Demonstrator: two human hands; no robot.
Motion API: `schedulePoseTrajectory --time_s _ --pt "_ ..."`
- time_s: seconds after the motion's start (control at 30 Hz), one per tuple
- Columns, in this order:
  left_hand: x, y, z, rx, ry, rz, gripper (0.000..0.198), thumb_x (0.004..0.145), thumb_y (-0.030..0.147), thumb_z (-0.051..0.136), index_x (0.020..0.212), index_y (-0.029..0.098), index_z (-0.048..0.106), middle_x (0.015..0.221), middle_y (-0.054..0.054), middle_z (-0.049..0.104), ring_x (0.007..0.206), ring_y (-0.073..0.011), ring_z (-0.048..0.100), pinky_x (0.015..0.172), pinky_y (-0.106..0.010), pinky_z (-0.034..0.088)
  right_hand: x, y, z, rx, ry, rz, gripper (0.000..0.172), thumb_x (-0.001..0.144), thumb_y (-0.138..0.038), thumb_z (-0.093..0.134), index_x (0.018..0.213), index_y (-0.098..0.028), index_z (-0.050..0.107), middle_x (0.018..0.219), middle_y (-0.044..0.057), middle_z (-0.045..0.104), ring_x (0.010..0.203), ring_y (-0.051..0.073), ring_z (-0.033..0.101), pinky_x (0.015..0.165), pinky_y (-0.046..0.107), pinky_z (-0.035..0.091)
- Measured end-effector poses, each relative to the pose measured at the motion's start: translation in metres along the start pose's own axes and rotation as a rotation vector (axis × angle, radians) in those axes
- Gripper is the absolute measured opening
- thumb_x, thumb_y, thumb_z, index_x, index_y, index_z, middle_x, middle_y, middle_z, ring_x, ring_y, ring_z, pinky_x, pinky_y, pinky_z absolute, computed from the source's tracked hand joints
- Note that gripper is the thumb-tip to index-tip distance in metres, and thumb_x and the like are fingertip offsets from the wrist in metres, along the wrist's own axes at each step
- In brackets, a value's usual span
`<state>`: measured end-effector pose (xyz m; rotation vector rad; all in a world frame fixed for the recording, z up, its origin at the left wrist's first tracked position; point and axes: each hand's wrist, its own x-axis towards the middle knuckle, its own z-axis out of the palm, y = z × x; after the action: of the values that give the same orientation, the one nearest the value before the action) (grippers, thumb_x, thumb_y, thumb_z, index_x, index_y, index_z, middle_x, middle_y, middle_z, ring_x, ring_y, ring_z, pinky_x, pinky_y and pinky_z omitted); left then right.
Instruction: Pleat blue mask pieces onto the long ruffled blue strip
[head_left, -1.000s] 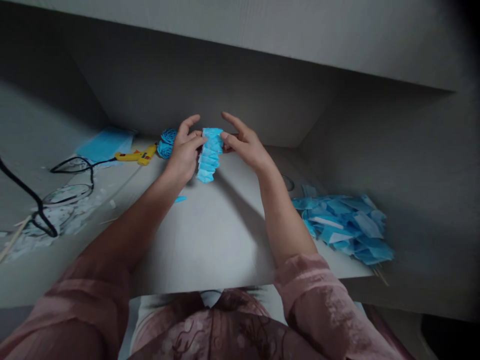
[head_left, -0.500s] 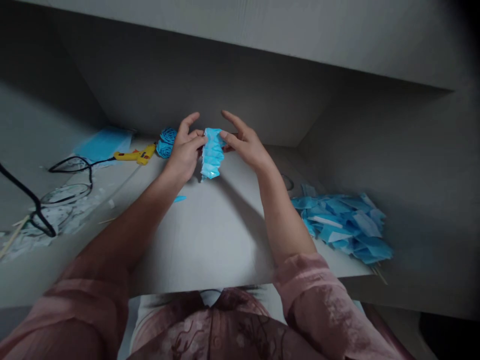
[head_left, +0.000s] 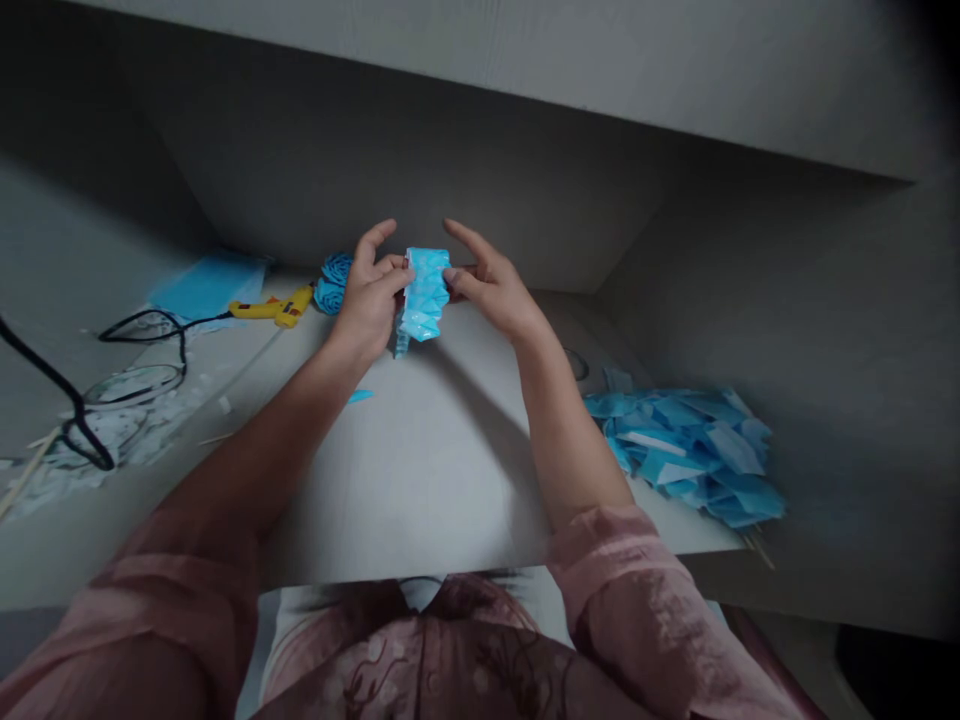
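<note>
A pleated strip of light blue paper [head_left: 423, 294] hangs between my two hands above the far part of the grey desk [head_left: 420, 470]. My left hand [head_left: 370, 296] pinches its left edge with thumb and fingers, the index finger raised. My right hand [head_left: 489, 282] pinches its right edge, the index finger stretched out over the top. Just behind my left hand lies a rolled blue paper flower [head_left: 332, 282].
A yellow glue gun [head_left: 274, 308] with a black cord [head_left: 142, 330] lies at the left, near a blue sheet [head_left: 208, 284] and white scraps [head_left: 112, 430]. A heap of cut blue paper pieces [head_left: 686, 452] sits at the right. Grey walls close the desk behind and at both sides.
The pleated strip has been gathered shorter and lifted a little between my hands. Both hands stay in nearly the same place.
</note>
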<state>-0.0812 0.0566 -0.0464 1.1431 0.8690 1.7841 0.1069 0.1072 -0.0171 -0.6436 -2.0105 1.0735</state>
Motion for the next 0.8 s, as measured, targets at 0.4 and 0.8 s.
schedulePoseTrajectory --time_s 0.4,0.8 --pt "0.005 -0.005 -0.002 -0.01 -0.065 0.003 0.071 0.086 0.024 0.075 0.151 0.03 0.046 0.095 0.001 0.069 0.092 -0.0201 0.071 0.08 -0.032 0.054 0.006 0.015 -0.001 -0.088 -0.023 -0.066 0.076 0.106 -0.041 0.062 0.173 -0.026 0.03 0.099 0.002 0.076 0.095 0.019 0.074 0.089 0.033 0.065" --pt "0.002 0.005 0.0 -0.056 -0.05 -0.048 0.057 0.1 0.027 0.062 0.155 0.032 0.045 0.095 -0.003 0.073 0.095 -0.0221 0.074 0.072 -0.03 0.057 0.004 0.009 0.0 -0.176 -0.073 -0.082 0.087 0.105 -0.044 0.067 0.177 -0.025 0.022 0.101 0.003 0.077 0.086 0.016 0.072 0.083 0.03 0.062"
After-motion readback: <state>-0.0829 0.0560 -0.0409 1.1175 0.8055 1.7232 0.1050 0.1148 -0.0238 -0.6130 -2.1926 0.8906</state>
